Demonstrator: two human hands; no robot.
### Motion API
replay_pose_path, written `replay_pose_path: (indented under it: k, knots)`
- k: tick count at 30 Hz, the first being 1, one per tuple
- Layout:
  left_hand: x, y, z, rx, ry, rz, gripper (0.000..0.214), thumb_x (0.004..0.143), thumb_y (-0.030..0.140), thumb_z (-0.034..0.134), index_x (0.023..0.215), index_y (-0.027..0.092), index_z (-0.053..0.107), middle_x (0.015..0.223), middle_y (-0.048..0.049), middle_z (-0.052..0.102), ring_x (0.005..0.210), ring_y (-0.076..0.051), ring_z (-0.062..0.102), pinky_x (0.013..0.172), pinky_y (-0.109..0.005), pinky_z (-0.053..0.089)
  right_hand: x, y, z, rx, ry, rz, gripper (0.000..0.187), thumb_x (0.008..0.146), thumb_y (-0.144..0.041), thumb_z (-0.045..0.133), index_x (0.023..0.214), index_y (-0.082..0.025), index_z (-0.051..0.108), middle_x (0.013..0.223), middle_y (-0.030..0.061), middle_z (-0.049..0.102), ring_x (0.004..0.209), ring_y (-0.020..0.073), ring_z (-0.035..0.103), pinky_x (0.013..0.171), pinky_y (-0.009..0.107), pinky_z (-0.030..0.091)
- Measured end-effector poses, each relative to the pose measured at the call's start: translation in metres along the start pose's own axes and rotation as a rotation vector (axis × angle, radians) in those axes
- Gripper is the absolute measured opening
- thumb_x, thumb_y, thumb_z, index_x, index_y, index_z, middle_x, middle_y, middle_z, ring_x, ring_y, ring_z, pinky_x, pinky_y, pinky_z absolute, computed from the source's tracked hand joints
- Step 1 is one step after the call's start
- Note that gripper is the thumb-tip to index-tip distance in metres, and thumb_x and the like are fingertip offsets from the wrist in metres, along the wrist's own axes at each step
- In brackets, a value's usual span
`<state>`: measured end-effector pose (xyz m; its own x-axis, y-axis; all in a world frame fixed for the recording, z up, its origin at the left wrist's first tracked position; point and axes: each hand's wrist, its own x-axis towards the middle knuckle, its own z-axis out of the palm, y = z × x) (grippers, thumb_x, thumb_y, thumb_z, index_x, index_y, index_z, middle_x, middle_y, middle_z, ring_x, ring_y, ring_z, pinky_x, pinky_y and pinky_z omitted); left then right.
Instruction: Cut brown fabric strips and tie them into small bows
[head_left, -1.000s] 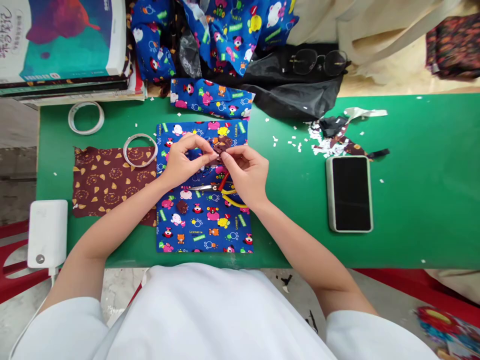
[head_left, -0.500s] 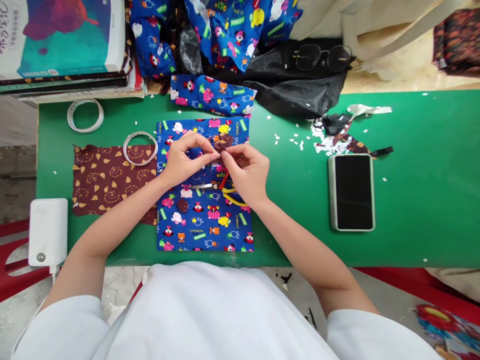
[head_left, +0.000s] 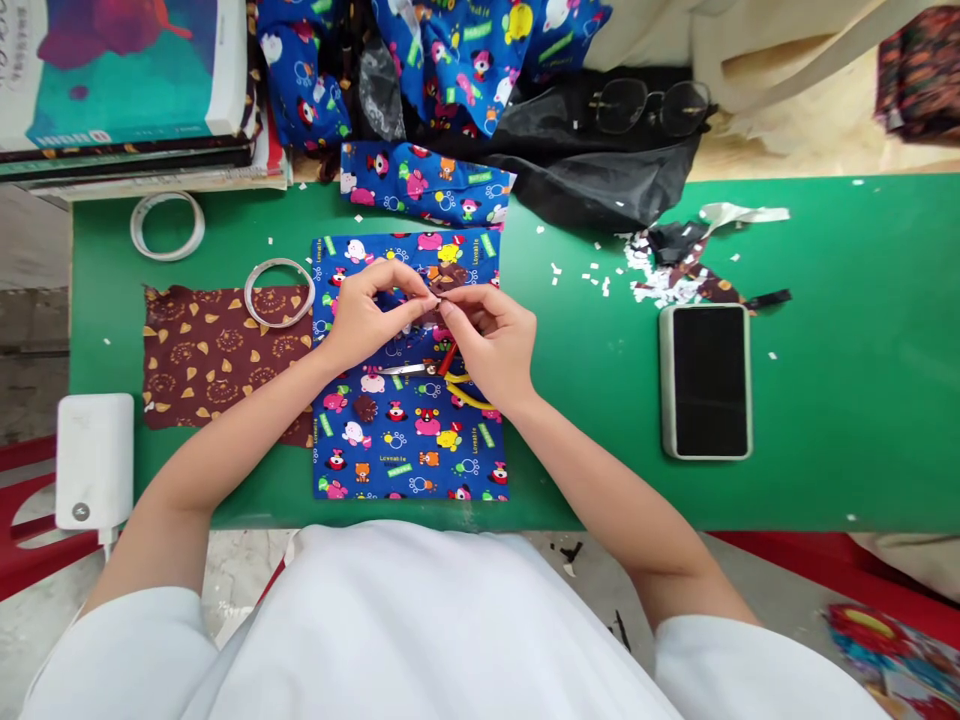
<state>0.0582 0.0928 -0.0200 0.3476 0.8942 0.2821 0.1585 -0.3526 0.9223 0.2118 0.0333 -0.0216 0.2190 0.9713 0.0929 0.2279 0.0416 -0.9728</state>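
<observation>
My left hand (head_left: 371, 315) and my right hand (head_left: 491, 340) meet fingertip to fingertip over a blue cartoon-print cloth (head_left: 409, 440) on the green table (head_left: 585, 400). Both pinch a small dark brown fabric piece (head_left: 444, 283) between thumb and fingers, held just above the cloth. Under my hands lie scissors (head_left: 431, 372) with red and yellow handles. Another small brown cut-out (head_left: 366, 408) rests on the blue cloth below my left wrist.
A brown patterned cloth (head_left: 210, 360) and two tape rolls (head_left: 279, 292) (head_left: 166, 225) lie at the left. A phone (head_left: 706, 380) lies at the right, with paper scraps (head_left: 660, 275) behind it. Books (head_left: 127, 90), more blue fabric (head_left: 427, 195), glasses (head_left: 649, 105) and a power bank (head_left: 94, 460) edge the table.
My hands stay together on the brown piece, with only small finger shifts. The view has drifted slightly.
</observation>
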Motion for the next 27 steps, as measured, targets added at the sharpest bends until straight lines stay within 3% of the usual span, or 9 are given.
replay_pose_path:
  k: [18, 27]
  knots:
    - [0.0004, 0.0019, 0.0005, 0.019, 0.000, -0.018, 0.011, 0.075, 0.027, 0.073, 0.073, 0.018, 0.065, 0.074, 0.0008, 0.067, 0.071, -0.011, 0.062, 0.070, -0.026, 0.050, 0.0008, 0.0001, 0.0003, -0.039, 0.024, -0.077, 0.008, 0.081, -0.027, 0.063, 0.081, -0.023, 0.070, 0.082, -0.0001, 0.069, 0.067, 0.0116, 0.059, 0.058, 0.027, 0.047]
    - [-0.0001, 0.0020, 0.0008, 0.056, 0.016, 0.007, 0.009, 0.075, 0.022, 0.071, 0.073, 0.017, 0.065, 0.073, 0.0014, 0.068, 0.071, -0.010, 0.061, 0.069, -0.024, 0.048, 0.0012, 0.0007, 0.0022, -0.072, 0.071, -0.210, 0.005, 0.080, -0.021, 0.066, 0.078, -0.021, 0.071, 0.080, 0.0008, 0.065, 0.066, 0.0106, 0.058, 0.054, 0.025, 0.045]
